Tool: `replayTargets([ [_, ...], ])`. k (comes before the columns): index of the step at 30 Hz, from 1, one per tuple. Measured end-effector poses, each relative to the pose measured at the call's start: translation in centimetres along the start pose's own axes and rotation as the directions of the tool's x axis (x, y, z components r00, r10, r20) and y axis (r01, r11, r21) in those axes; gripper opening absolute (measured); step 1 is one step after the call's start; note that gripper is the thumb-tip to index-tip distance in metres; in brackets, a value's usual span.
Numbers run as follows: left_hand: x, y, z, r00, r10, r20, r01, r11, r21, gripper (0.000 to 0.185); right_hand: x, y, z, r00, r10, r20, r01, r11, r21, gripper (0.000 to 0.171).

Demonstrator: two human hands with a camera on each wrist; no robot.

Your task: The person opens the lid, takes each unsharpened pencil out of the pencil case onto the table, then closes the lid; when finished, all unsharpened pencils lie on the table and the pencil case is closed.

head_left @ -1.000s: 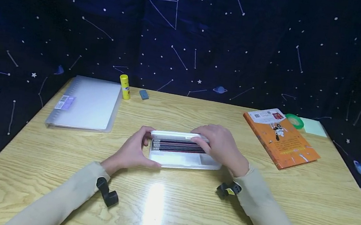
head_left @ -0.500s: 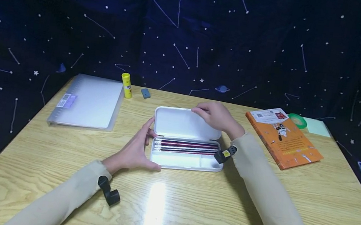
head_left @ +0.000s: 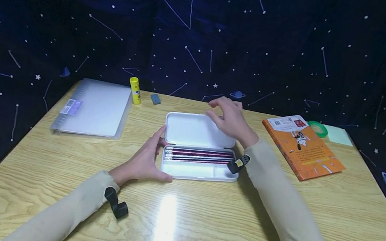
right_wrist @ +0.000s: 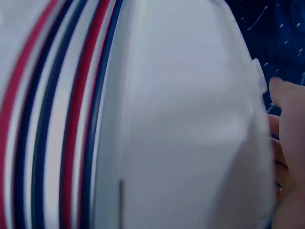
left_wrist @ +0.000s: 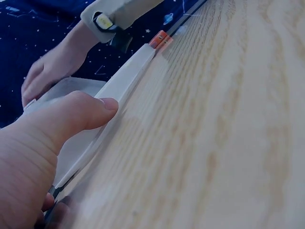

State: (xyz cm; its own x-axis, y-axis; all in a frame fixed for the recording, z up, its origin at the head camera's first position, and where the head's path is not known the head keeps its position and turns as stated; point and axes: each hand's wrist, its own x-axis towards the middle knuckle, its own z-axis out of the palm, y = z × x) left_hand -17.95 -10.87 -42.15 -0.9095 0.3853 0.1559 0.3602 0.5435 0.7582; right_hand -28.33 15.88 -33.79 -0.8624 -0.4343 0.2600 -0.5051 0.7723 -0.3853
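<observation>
In the head view, your left hand (head_left: pixel 144 159) gripped the left end of the white pencil case (head_left: pixel 186 171), which lay mid-table (head_left: pixel 201 227), pencils (head_left: pixel 201 156) in its far compartment. Your right hand (head_left: pixel 231 119), fingers loosely bent and holding nothing, hovered at the far right of the tipped-back lid (head_left: pixel 195 131). In the left wrist view, your left thumb lay against the near wall. In the right wrist view, your right thumb stood just beside the lid's edge; whether the other fingers touched it, I couldn't tell.

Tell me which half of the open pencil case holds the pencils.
The base, the nearer half: pencils lie along its far side, while the lid behind shows none.
</observation>
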Motion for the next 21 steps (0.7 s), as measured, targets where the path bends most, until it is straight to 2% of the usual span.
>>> replayTargets([
  [4,-0.1,-0.1,-0.1,1.000,-0.002,0.008,0.002,1.000,0.002,0.144,-1.9,-1.2,-0.9,0.983,-0.094,-0.160,0.094,0.996,-0.008,0.029],
  [6,-0.1,-0.2,-0.3,1.000,0.000,0.011,0.000,1.000,0.012,0.144,-2.9,-1.7,-1.3,0.973,-0.140,-0.183,0.148,0.989,0.028,0.024],
  [8,0.0,-0.2,-0.3,1.000,0.001,0.012,-0.001,1.000,0.023,0.143,-3.9,-1.9,-1.4,0.976,-0.168,-0.141,0.180,0.981,0.077,0.020],
  [10,0.0,-0.2,-0.4,1.000,-0.001,0.012,0.000,1.000,0.027,0.143,-4.7,-1.8,-1.1,0.982,-0.183,-0.052,0.188,0.973,0.136,0.017],
  [13,0.0,-0.3,-0.5,1.000,-0.003,0.019,0.003,1.000,0.025,0.142,-5.8,-1.3,-0.2,0.979,-0.175,0.102,0.155,0.973,0.172,0.013],
  [16,0.0,-0.3,-0.4,1.000,0.002,0.027,-0.002,1.000,0.025,0.142,-6.6,-0.8,0.7,0.965,-0.142,0.220,0.109,0.981,0.158,0.012],
  [18,0.0,-0.4,-0.4,1.000,0.007,0.029,-0.008,1.000,0.026,0.142,-7.0,-0.5,1.2,0.957,-0.123,0.262,0.090,0.987,0.134,0.013],
  [21,0.1,-0.3,-0.4,1.000,0.015,0.025,-0.016,1.000,0.022,0.141,-7.3,-0.3,1.6,0.954,-0.105,0.281,0.081,0.992,0.096,0.013],
])
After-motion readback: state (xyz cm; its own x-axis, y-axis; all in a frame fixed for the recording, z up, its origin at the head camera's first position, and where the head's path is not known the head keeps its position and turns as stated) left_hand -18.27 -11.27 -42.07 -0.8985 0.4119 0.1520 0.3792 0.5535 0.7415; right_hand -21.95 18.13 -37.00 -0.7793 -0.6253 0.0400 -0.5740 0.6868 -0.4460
